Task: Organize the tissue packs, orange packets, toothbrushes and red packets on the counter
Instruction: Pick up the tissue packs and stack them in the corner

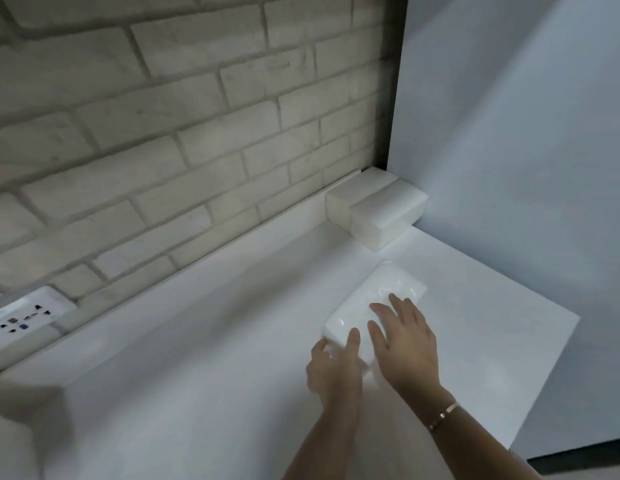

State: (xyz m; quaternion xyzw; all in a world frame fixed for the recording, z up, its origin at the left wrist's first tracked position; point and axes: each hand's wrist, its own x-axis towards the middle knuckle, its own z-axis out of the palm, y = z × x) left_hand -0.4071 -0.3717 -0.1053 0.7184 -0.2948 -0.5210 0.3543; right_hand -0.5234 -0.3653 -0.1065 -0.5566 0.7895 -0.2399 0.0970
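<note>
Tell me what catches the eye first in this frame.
Both hands are on a glossy white plastic-wrapped tissue pack near the right end of the white counter: the left hand grips its near corner, the right hand lies flat on top, fingers spread. Two more white tissue packs sit touching in the back corner, where the pale brick wall meets the white side panel.

Slick, glossy plastic wrap on the tissue pack [378, 299], catching small highlights. The counter [197, 375] reads smooth and matt. At its back right corner the two packs [378, 209] look duller. The brick wall [163, 133] is rough and chalky, the socket plate [24, 317] shiny plastic, my bracelet [443, 415] polished gold metal.
</note>
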